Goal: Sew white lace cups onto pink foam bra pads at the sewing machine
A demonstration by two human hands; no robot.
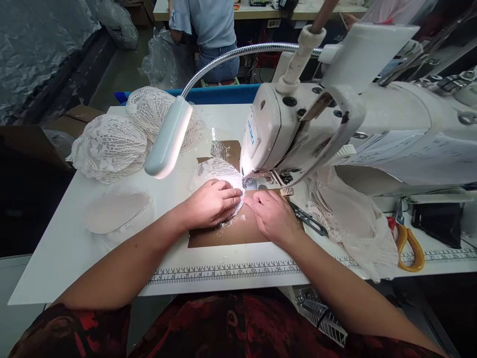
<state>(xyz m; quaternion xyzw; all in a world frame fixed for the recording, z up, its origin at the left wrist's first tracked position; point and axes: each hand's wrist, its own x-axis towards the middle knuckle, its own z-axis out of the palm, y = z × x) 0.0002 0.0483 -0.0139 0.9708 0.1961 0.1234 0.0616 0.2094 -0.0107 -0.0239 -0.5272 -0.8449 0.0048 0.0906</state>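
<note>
My left hand (211, 203) lies palm down on a piece of white lace fabric (215, 170), its fingers curled and pressing the lace just in front of the needle of the white sewing machine (298, 130). Across from it, my right hand (273, 214) rests knuckles up, fingertips pinching the lace's edge right by the presser foot (249, 183). The lace sits on a brown patch (227, 233) of the white table (67, 243). The needle itself is hidden in the glare of the lamp (168, 137).
Stacked lace cups (112, 144) sit at the back left, a plain padded cup (116, 211) at the left. More fabric pieces (354, 214), black tweezers (308, 219) and orange-handled scissors (409, 243) lie at the right. A ruler strip (223, 272) runs along the front edge. Another person (212, 35) sits beyond.
</note>
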